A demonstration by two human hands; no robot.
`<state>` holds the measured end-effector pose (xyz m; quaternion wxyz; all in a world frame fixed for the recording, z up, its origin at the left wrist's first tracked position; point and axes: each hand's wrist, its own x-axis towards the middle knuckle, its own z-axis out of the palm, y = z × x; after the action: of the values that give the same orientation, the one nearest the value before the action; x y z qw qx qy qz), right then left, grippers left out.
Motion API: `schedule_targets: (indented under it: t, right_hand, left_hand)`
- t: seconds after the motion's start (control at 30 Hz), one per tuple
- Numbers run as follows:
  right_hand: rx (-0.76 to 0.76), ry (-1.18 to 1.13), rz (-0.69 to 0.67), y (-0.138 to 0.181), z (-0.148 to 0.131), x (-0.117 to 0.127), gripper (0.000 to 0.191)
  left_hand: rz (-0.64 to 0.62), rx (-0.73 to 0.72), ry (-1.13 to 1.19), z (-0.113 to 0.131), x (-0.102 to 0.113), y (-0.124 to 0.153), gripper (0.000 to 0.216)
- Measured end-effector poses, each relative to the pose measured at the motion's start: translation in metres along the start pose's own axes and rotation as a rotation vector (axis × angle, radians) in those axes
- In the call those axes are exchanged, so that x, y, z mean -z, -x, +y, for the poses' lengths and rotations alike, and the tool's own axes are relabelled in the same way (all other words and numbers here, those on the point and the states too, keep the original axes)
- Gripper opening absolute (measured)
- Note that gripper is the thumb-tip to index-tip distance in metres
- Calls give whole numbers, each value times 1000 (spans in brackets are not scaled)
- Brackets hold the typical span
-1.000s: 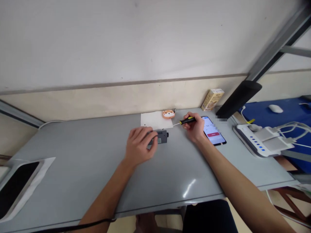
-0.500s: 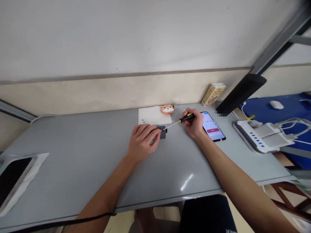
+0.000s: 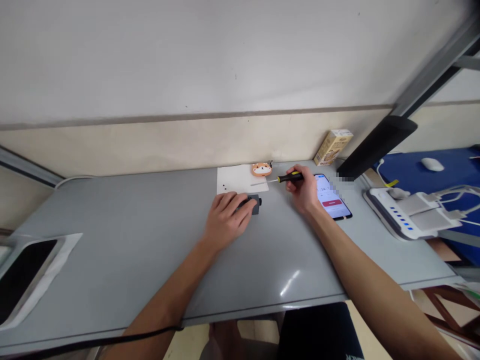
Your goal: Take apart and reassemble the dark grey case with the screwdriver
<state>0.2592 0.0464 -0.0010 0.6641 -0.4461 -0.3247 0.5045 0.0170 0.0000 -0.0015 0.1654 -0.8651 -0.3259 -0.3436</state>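
Note:
My left hand (image 3: 229, 220) grips a small dark grey boxy device (image 3: 255, 206) on the desk, its fingers bent over the top and covering much of it. A short black knob-like part sticks out of the device's right end. In my right hand (image 3: 304, 189) is a screwdriver (image 3: 290, 177) with a black and yellow handle, held closed between thumb and fingers. Its thin shaft points left, the tip over the white paper (image 3: 234, 177) and apart from the device. Small dark bits (image 3: 224, 187) lie on the paper's left part.
An orange animal-face case (image 3: 261, 169) sits at the paper's back right corner. Right of my right hand lie a lit phone (image 3: 332, 197) and a white power strip (image 3: 397, 212) with plugs. A carton (image 3: 333, 147) stands by the wall; a dark-screened device (image 3: 26, 275) lies far left.
The screwdriver's tip has lifted off the device and moved up over the paper. My left hand stays on the device, with its fingers shifted slightly. The view has moved a little.

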Motion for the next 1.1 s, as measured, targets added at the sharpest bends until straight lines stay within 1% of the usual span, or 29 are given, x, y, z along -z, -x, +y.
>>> schedule_targets:
  t: [0.07, 0.13, 0.2, 0.27, 0.37, 0.43, 0.53, 0.63, 0.77, 0.87, 0.93, 1.0, 1.1]
  right_hand:
    - [68, 200, -57, 4, 4, -9, 29]
    - [165, 398, -171, 9, 10, -19, 33]
    - [235, 505, -277, 13, 18, -28, 34]
    - [246, 552, -353, 16, 25, -34, 36]
    - [209, 572, -417, 16, 32, -35, 40]
    - [186, 579, -438, 16, 34, -34, 41]
    - [148, 582, -464, 16, 33, -35, 43]
    - [129, 583, -437, 18, 31, -37, 46]
    - [103, 549, -328, 18, 27, -34, 50]
    - [42, 444, -235, 15, 26, -27, 49]
    - [2, 345, -194, 12, 26, -22, 46]
    - [-19, 261, -176, 10, 26, -17, 42]
    - [-26, 210, -159, 7, 25, -13, 38]
  left_hand:
    - [-22, 0, 25, -1, 1, 3, 26]
    - [-16, -8, 56, -3, 3, 5, 29]
    - [-2, -14, 95, -5, 6, 6, 32]
    - [17, 2, 155, -9, 10, 7, 32]
    - [29, 83, 268, -19, 18, 9, 28]
    - [-22, 155, 333, -27, 24, 11, 27]
    - [-156, 262, 466, -39, 31, 14, 28]
    - [-246, 383, 631, -46, 32, 18, 30]
    - [-246, 606, 759, -48, 23, 21, 20]
    - [-278, 738, 864, -49, 15, 23, 25]
    - [-299, 765, 873, -49, 11, 23, 28]
    - [-322, 770, 834, -48, 9, 22, 29]
    - [-351, 765, 763, -48, 6, 23, 27]
